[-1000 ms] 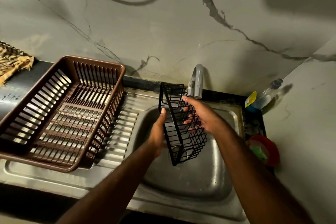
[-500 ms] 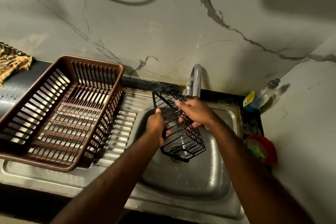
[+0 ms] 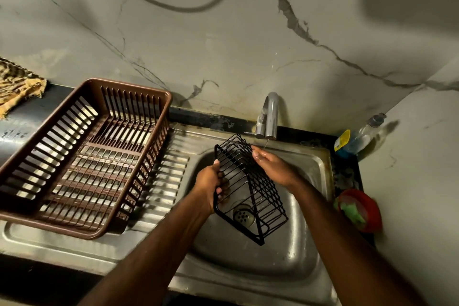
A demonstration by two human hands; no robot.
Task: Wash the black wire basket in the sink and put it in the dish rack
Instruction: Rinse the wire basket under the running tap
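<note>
Basket [image 3: 248, 189] over sink [image 3: 285, 263], left hand [image 3: 211, 184] gripping, right hand [image 3: 273, 166] flat on it; faucet [image 3: 269, 117] behind, rack [image 3: 82, 156] left.

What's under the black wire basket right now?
Through the black wire basket, held over the sink by the left hand, the drain shows directly below. The wires and the right hand cover part of the basin floor.

wire basket [image 3: 248, 189] over sink [image 3: 285, 266] | dish rack [image 3: 82, 156] left on drainboard | faucet [image 3: 269, 117] behind
</note>
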